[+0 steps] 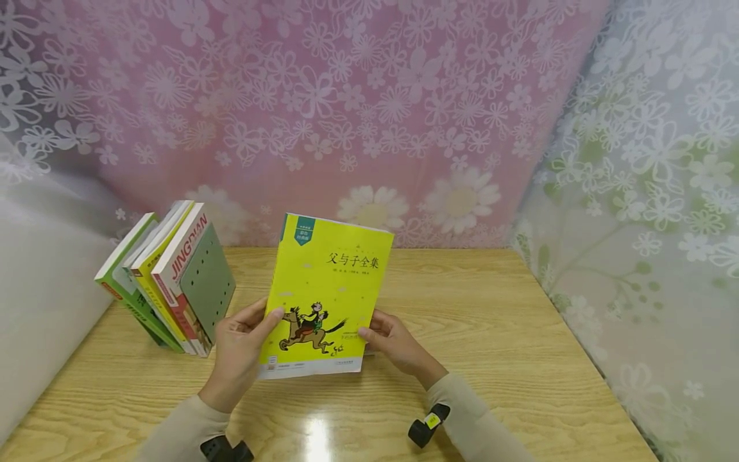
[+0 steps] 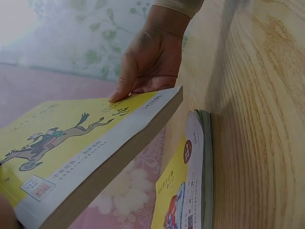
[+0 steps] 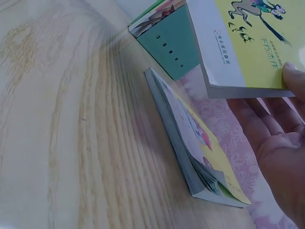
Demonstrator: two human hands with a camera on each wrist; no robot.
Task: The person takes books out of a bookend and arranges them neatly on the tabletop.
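A yellow paperback book with a horse and riders on its cover is held up over the table by both hands. My left hand grips its left edge, thumb on the front cover and fingers behind. On the opposite edge my right hand holds it the same way, thumb on the cover, fingers underneath. The wrist views show air between this book and the table. Below it, a second book with a yellow and pale cover lies on the wood, mostly hidden behind the held one in the head view.
At the left, several books stand upright and leaning against a green bookend with dark holes. The wooden table meets a pink flowered curtain at the back and a pale flowered one on the right.
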